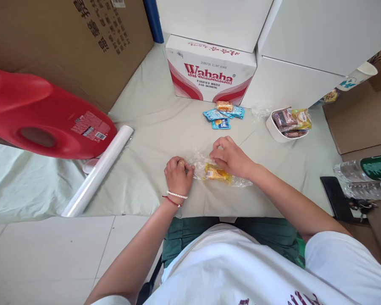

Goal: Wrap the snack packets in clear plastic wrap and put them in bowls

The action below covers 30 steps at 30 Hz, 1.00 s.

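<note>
A yellow snack packet [216, 173] lies on a sheet of clear plastic wrap [241, 182] spread on the pale green cloth. My left hand [178, 174] is curled, its fingers pinching the wrap's left edge. My right hand [230, 156] rests over the packet's top, fingers bent and gripping the wrap there. A bead bracelet and a red string circle my left wrist.
A roll of cling film [98, 169] lies left, beside a big red jug [41, 116]. Blue and orange snack packets [222, 114] sit before a Wahaha box [209, 70]. A white bowl [274, 129] holds wrapped snacks. Water bottles [365, 178] lie at the right; cardboard boxes stand behind.
</note>
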Available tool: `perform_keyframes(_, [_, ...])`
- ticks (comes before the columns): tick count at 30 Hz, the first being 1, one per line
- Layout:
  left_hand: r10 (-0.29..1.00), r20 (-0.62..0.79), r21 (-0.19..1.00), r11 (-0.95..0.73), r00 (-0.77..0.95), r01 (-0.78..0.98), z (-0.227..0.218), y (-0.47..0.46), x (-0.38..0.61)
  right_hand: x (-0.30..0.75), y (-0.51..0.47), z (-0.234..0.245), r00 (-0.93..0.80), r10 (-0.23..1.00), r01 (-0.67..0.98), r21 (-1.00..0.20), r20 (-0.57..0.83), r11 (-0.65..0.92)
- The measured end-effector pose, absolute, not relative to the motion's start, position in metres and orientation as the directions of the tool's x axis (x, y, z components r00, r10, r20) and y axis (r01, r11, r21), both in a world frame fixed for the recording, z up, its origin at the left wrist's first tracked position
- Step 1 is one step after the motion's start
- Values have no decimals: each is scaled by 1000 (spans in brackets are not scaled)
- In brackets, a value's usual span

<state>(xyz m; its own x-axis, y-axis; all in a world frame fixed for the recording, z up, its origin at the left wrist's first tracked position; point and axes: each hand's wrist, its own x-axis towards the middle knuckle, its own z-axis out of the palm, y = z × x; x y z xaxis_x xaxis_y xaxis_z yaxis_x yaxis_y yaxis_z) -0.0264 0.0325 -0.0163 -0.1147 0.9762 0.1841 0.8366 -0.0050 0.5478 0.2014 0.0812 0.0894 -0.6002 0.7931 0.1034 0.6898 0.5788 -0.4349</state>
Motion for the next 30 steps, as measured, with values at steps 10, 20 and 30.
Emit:
perform_keyframes(10, [970,197,586,-2,-140,811,-13,35,-30,194,9,65,-734,668,679,-121,-125,724])
perform_keyframes(20, [968,231,786,-244,97,568,22,7,22,201,-8,49,-662,750,716,-303,-9,628])
perform_keyframes(30, [861,284,297,-497,422,815,5,-18,36,251,-20,21,147,989,804,-582,3,-118])
